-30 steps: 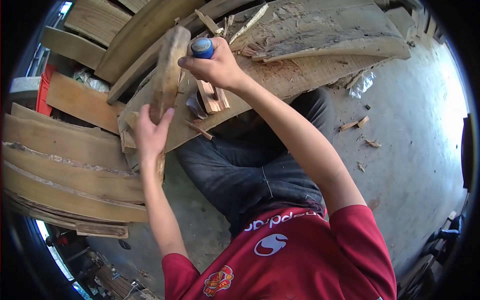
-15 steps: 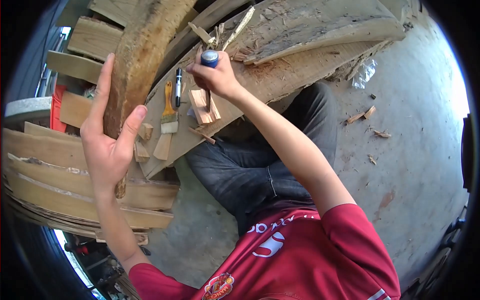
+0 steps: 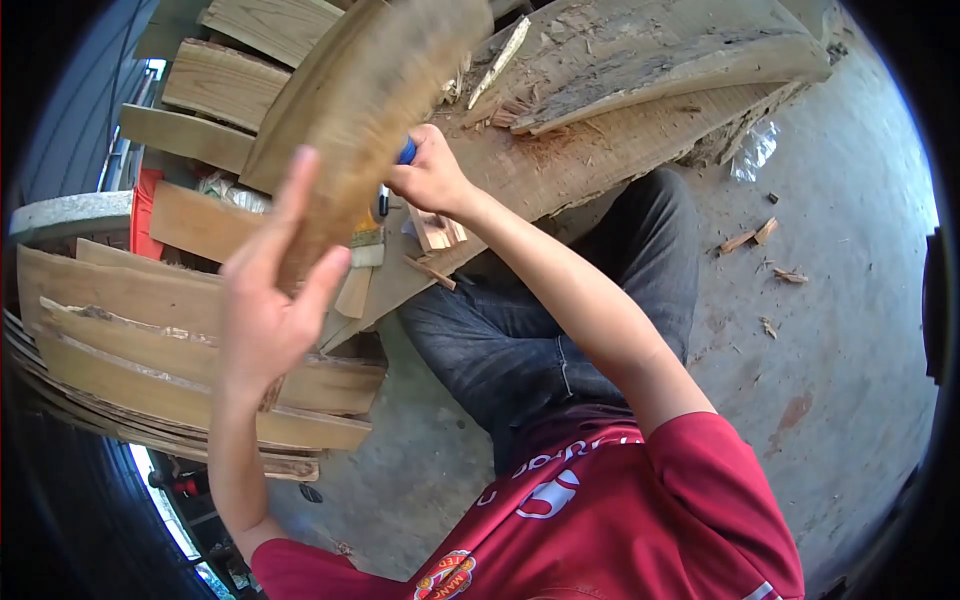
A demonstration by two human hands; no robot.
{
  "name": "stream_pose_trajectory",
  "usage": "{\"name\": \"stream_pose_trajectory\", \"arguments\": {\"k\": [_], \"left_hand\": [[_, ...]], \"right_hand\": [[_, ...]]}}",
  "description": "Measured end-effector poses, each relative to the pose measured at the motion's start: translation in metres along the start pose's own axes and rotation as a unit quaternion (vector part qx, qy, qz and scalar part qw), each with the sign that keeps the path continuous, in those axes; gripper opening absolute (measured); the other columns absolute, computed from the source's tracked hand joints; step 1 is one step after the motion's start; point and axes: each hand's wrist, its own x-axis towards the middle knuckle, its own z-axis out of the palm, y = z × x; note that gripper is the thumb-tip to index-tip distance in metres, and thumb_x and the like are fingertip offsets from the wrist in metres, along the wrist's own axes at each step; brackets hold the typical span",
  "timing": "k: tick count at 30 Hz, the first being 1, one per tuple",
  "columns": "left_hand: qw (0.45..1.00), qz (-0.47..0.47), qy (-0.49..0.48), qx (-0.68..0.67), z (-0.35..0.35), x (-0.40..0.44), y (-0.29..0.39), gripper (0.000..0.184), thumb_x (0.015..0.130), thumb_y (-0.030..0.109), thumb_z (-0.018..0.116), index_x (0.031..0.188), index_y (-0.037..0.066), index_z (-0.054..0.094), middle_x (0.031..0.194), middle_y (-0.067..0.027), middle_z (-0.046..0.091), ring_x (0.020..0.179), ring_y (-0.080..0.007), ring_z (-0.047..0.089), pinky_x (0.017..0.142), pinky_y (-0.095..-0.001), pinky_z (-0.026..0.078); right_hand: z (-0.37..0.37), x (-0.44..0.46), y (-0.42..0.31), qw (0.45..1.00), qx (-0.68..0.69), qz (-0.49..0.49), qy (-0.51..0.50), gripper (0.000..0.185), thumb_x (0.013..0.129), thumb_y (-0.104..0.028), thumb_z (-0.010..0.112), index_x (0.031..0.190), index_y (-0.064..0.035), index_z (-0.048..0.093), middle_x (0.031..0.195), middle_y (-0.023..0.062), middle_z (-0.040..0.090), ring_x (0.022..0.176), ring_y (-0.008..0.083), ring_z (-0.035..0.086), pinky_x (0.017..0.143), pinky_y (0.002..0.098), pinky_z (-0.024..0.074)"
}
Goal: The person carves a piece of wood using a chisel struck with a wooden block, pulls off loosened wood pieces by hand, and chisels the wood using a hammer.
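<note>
My left hand (image 3: 268, 305) grips a thick wooden club (image 3: 375, 110), its thumb and index finger stretched along the wood. The club is blurred and passes over the top of the chisel. Wrapped round the blue handle of the chisel (image 3: 407, 151) is my right hand (image 3: 433, 178); the blade is largely hidden. Just below that hand lies a small split wood block (image 3: 437, 232) on the broad plank (image 3: 560, 165). A flat paintbrush (image 3: 368, 250) and a black marker (image 3: 383, 203) are partly covered by the club.
Stacked boards (image 3: 150, 310) fill the left side. A curved, rough slab (image 3: 680, 80) rests on the plank's far part beside splinters (image 3: 498, 65). Wood chips (image 3: 750, 236) and clear plastic wrap (image 3: 755, 150) lie on the concrete floor at right. My crossed legs (image 3: 500, 350) are against the plank.
My left hand has swung the club to the right, from beside the chisel to over its handle. The view has shifted slightly, so the surroundings appear further right.
</note>
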Motion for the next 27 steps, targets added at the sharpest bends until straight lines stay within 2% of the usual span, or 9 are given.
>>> {"name": "stream_pose_trajectory", "arguments": {"k": [2,4,5,8,12,15,17,19,27], "left_hand": [[0.996,-0.040,-0.066,-0.049,0.001,0.001,-0.001,0.069,0.084,0.002,0.066,0.148,0.010,0.042,0.139,-0.0189,0.055,0.127,-0.0278,0.055,0.104,-0.0341,0.042],[0.997,-0.019,-0.044,-0.066,-0.002,0.005,0.003,0.068,0.083,0.000,0.065,0.147,0.009,0.043,0.135,-0.0188,0.058,0.122,-0.0266,0.059,0.101,-0.0337,0.045],[0.999,0.003,-0.009,-0.050,-0.006,0.006,0.011,0.069,0.083,-0.002,0.064,0.148,0.010,0.042,0.135,-0.0183,0.058,0.119,-0.0247,0.061,0.098,-0.0336,0.047],[0.993,-0.012,0.046,-0.104,-0.018,0.009,0.024,0.071,0.082,-0.005,0.062,0.149,0.006,0.039,0.144,-0.0162,0.051,0.121,-0.0242,0.058,0.102,-0.0344,0.045],[0.999,0.021,0.023,-0.034,-0.004,0.004,0.011,0.071,0.083,-0.005,0.062,0.149,0.005,0.039,0.145,-0.0183,0.048,0.130,-0.0203,0.050,0.107,-0.0331,0.041],[0.990,-0.102,-0.075,-0.059,-0.002,-0.002,0.014,0.069,0.083,-0.004,0.063,0.148,0.003,0.040,0.145,-0.0187,0.049,0.130,-0.0204,0.050,0.107,-0.0322,0.039],[0.976,-0.163,-0.084,-0.115,-0.004,-0.006,0.017,0.068,0.083,-0.003,0.063,0.147,0.003,0.040,0.144,-0.0185,0.050,0.130,-0.0210,0.050,0.107,-0.0322,0.038],[0.992,-0.089,0.033,-0.082,-0.009,-0.021,0.019,0.065,0.085,-0.003,0.062,0.146,0.000,0.041,0.144,-0.0180,0.050,0.129,-0.0206,0.050,0.106,-0.0317,0.039],[0.913,-0.245,0.199,-0.259,0.023,-0.091,-0.006,0.072,0.087,-0.004,0.062,0.151,-0.004,0.028,0.143,-0.0149,0.046,0.123,-0.0197,0.051,0.104,-0.0312,0.039]], "right_hand": [[0.003,-0.006,0.000,0.997,0.059,-0.020,0.040,0.026,0.078,-0.009,0.071,0.102,0.0012,0.067,0.096,0.0139,0.071,0.096,0.0186,0.066,0.089,0.0335,0.0506],[0.009,-0.002,0.000,0.994,0.042,-0.078,0.061,0.019,0.078,-0.008,0.071,0.095,0.0002,0.069,0.082,0.0101,0.069,0.081,0.0153,0.065,0.079,0.0323,0.0525],[0.002,-0.004,-0.001,0.998,0.035,0.046,-0.003,0.009,0.077,-0.008,0.071,0.079,0.0001,0.067,0.063,0.0041,0.060,0.063,0.0106,0.057,0.063,0.0302,0.0500],[-0.005,-0.005,0.008,0.999,0.030,0.042,-0.004,0.025,0.082,-0.008,0.071,0.061,-0.0052,0.057,0.052,-0.0032,0.052,0.046,0.0046,0.046,0.043,0.0236,0.0348],[-0.016,-0.009,0.008,0.993,0.107,0.052,-0.011,0.020,0.083,-0.007,0.069,0.066,-0.0038,0.061,0.054,-0.0021,0.054,0.047,0.0054,0.049,0.044,0.0232,0.0367],[-0.010,-0.019,-0.005,0.988,0.112,0.107,0.016,0.007,0.079,-0.005,0.067,0.082,0.0005,0.071,0.061,-0.0005,0.062,0.056,0.0058,0.055,0.052,0.0260,0.0457],[-0.008,-0.021,0.001,0.993,0.093,0.076,0.017,0.012,0.082,-0.007,0.067,0.071,-0.0014,0.065,0.058,-0.0013,0.059,0.052,0.0054,0.053,0.047,0.0242,0.0419],[-0.001,-0.023,0.005,0.996,0.066,0.055,-0.003,0.022,0.085,-0.007,0.067,0.065,-0.0041,0.059,0.056,-0.0023,0.056,0.050,0.0044,0.051,0.046,0.0226,0.0389],[0.005,-0.024,-0.017,0.993,0.102,0.036,0.051,0.030,0.088,-0.004,0.066,0.061,-0.0034,0.054,0.051,-0.0014,0.051,0.042,0.0059,0.045,0.040,0.0235,0.0330]]}}
